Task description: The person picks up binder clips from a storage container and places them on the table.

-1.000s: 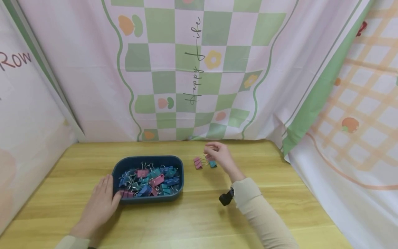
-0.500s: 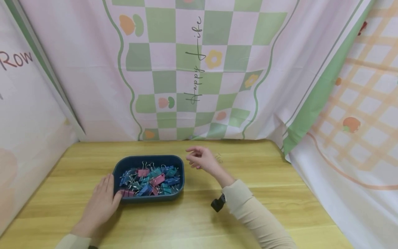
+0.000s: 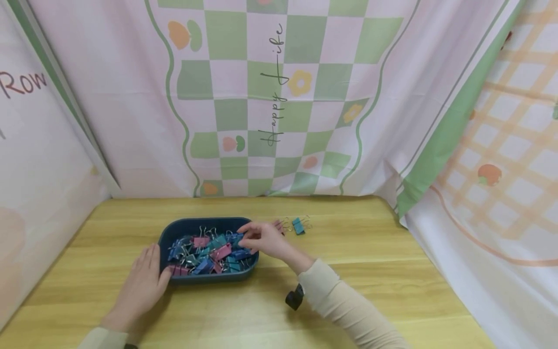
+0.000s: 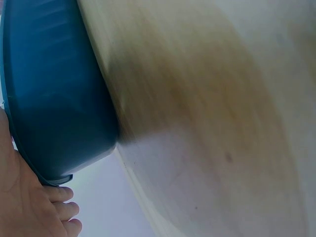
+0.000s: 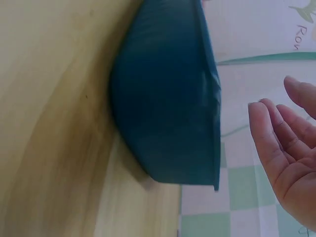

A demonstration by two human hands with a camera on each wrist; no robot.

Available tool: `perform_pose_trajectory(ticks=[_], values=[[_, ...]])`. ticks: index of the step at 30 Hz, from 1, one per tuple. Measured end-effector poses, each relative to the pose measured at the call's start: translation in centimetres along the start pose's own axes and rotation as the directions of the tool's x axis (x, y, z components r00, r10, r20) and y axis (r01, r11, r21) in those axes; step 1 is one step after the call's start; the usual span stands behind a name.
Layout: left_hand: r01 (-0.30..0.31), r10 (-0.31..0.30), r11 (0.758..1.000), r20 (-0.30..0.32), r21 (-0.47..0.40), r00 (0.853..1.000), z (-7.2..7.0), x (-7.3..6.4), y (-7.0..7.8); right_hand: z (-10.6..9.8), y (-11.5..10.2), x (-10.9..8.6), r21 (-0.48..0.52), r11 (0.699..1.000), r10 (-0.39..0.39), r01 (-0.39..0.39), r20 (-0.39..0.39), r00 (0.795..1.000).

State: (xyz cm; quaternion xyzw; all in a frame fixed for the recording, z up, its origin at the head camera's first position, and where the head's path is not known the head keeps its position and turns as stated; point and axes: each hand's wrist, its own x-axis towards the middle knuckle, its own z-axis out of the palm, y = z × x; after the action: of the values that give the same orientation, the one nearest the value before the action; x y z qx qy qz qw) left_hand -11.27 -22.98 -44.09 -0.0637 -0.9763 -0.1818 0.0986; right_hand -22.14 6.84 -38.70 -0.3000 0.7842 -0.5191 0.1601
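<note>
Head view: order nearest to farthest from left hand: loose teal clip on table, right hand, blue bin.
1. Blue bin: its left end touches the left hand.
2. Right hand: over the bin's right end.
3. Teal clip: on the table, right of the bin.
</note>
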Motion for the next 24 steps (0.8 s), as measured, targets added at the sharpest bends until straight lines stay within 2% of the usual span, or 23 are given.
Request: perform_pose_trajectory(ticks=[4,15,19,24], values=[[-0.006,0.006,1.000,-0.009,-0.004,1.000,0.1,0.0,0.0,0.8,0.3,0.2,-0.021,1.000,-0.016,0.016,0.032,0.999],[-0.003,0.003,1.000,0.001,0.008,1.000,-0.1,0.1,0.0,3.1,0.1,0.5,-0.104,0.994,0.058,-0.044,0.131,0.990],[-0.004,0.004,1.000,0.004,0.009,1.000,-0.2,0.1,0.1,3.6,0.1,0.6,-0.149,0.987,0.076,-0.055,0.143,0.987],[-0.005,0.005,1.000,0.003,0.002,1.000,-0.2,0.0,0.1,4.2,0.2,0.8,-0.220,0.975,0.066,-0.031,0.151,0.986]])
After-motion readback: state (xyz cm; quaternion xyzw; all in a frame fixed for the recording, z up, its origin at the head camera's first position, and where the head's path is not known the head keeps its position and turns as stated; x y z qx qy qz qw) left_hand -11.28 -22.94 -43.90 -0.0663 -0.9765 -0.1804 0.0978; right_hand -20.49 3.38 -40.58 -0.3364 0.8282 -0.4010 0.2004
